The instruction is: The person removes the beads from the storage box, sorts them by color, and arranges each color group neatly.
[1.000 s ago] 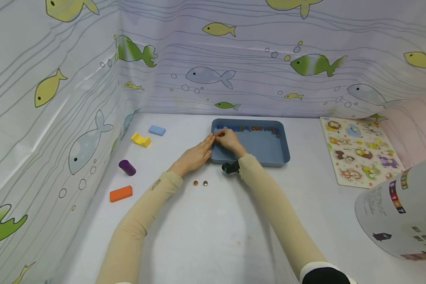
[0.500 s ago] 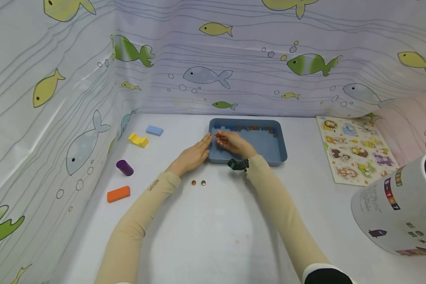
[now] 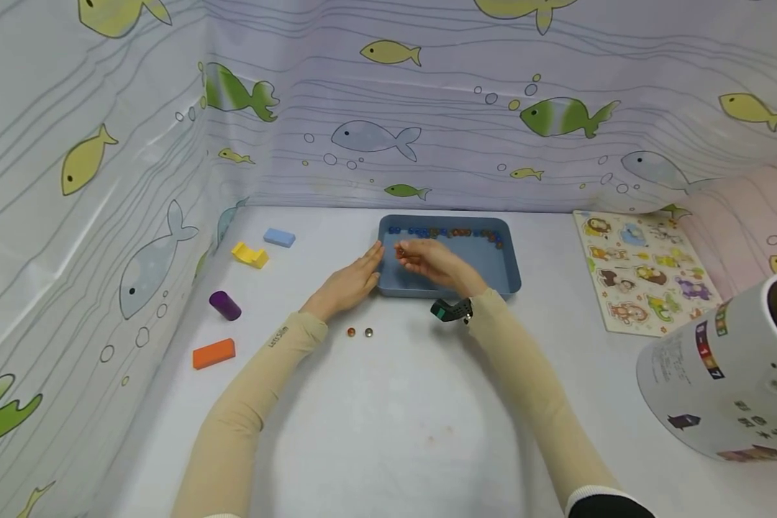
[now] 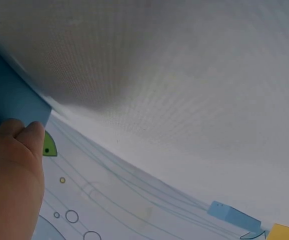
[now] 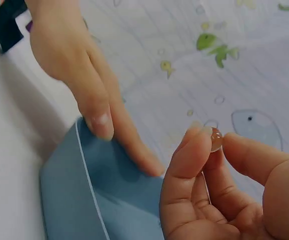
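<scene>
A blue-grey tray (image 3: 450, 288) lies on the white table, with a line of small blue and orange-brown marbles (image 3: 421, 232) along its far side. My left hand (image 3: 346, 284) rests against the tray's left wall, its fingers fairly straight. Over the left part of the tray, my right hand (image 3: 437, 262) pinches a clear brownish marble (image 5: 216, 140) between thumb and fingertip. On the table in front of the tray lie an orange marble (image 3: 351, 332) and a greyish marble (image 3: 369, 332). The left wrist view shows only the back of the left hand at the tray's blue wall.
Left of the tray lie a blue block (image 3: 279, 237), a yellow curved block (image 3: 250, 255), a purple cylinder (image 3: 225, 306) and an orange block (image 3: 214, 354). At the right are an animal-picture board (image 3: 647, 273) and a large white drum (image 3: 719, 381). A fish-print curtain (image 3: 298, 93) hangs behind.
My right hand has drawn back to the right from the tray's left wall and turned, with the marble pinched in it. The left hand stays at the wall.
</scene>
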Demonstrator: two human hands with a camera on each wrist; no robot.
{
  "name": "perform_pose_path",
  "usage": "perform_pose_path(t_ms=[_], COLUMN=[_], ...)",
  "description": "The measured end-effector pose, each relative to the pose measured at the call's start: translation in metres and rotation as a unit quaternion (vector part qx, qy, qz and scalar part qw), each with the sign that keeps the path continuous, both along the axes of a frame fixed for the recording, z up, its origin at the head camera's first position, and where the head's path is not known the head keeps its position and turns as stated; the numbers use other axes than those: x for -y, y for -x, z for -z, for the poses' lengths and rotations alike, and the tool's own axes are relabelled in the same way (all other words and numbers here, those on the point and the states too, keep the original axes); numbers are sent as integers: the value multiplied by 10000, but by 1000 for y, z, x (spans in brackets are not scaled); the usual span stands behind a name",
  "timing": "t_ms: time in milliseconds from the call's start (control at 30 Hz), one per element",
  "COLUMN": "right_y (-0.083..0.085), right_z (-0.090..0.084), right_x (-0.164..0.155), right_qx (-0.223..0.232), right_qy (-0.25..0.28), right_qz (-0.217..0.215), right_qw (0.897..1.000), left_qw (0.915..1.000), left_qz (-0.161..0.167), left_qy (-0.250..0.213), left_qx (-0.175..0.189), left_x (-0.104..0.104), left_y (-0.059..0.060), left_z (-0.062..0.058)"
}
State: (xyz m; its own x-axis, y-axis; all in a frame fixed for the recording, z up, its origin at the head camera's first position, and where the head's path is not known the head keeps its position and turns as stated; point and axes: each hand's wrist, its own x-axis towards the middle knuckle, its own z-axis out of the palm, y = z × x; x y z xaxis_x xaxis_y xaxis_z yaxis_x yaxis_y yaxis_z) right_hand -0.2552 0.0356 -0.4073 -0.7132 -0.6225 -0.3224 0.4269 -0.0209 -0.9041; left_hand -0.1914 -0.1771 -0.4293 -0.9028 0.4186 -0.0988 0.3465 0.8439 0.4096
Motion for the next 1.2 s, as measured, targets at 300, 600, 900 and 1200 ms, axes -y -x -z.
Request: perform_pose_path(t_ms=[300, 600, 900, 1200], right_y=[-32, -57, -78, -98], right_z=[-6, 8, 22, 41], right_x=[-21, -30, -24, -16], right_qx=[-350, -278, -755, -2289], right_qy=[276, 318, -381, -1579], right_qz=[-656, -1795, -1960, -1344], right_qw=[9968, 9829, 9770, 9511], left_qw=[10000, 10000, 10000, 10000], left_qz=[-3, -40, -45, -2], left_qy=[-31, -12, -15, 4], left_qx=[-19, -26, -42, -43], left_x=[-1, 0, 0, -1], left_y=[2, 1, 0, 1], left_z=[0, 1, 0, 0])
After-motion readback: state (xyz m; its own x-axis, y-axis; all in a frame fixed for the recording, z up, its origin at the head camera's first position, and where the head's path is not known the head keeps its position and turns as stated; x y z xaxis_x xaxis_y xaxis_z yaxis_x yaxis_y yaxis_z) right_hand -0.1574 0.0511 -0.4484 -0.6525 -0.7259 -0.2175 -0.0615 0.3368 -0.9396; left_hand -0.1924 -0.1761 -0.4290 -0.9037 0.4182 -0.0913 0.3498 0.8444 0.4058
